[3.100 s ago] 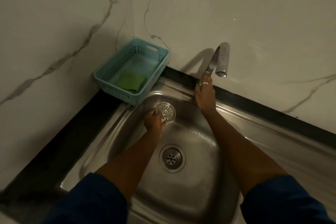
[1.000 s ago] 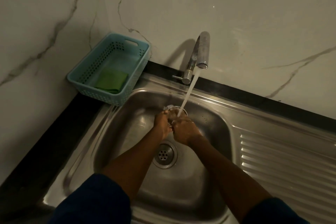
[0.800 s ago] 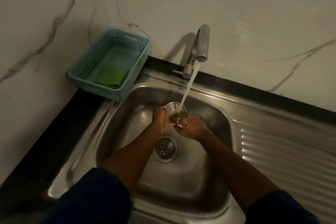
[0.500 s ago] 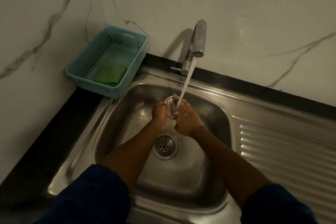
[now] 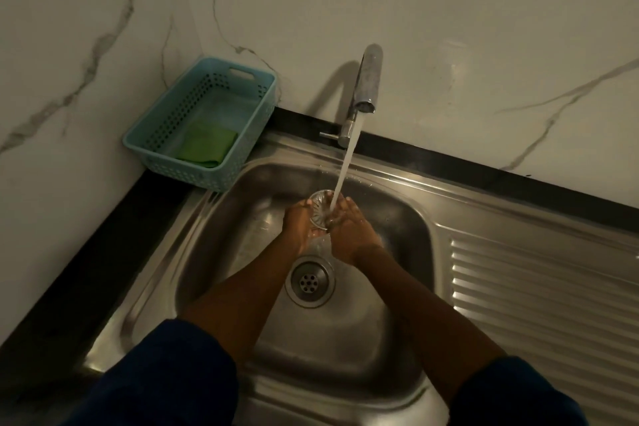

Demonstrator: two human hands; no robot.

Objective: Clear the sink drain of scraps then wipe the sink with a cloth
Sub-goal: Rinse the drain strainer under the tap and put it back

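Observation:
A round metal drain strainer (image 5: pixel 320 207) is held upright between both hands over the steel sink (image 5: pixel 242 252), under the running stream from the tap (image 5: pixel 366 86). My left hand (image 5: pixel 299 223) grips its left edge. My right hand (image 5: pixel 347 226) holds its right side, fingers against its face. Below the hands the drain opening (image 5: pixel 310 283) lies uncovered, with its perforated centre showing. A folded green cloth (image 5: pixel 207 148) rests in the light blue basket (image 5: pixel 166 145) at the sink's back left corner.
A ribbed steel draining board (image 5: pixel 539 290) stretches to the right of the basin. Marble walls rise behind and to the left, above a black counter strip (image 5: pixel 86 252). The tap's lever (image 5: pixel 328 135) sticks out to the left at its base.
Three seconds ago my right hand was on the tap with no water running. Now water flows and both hands hold the strainer in the stream, shifting it slightly.

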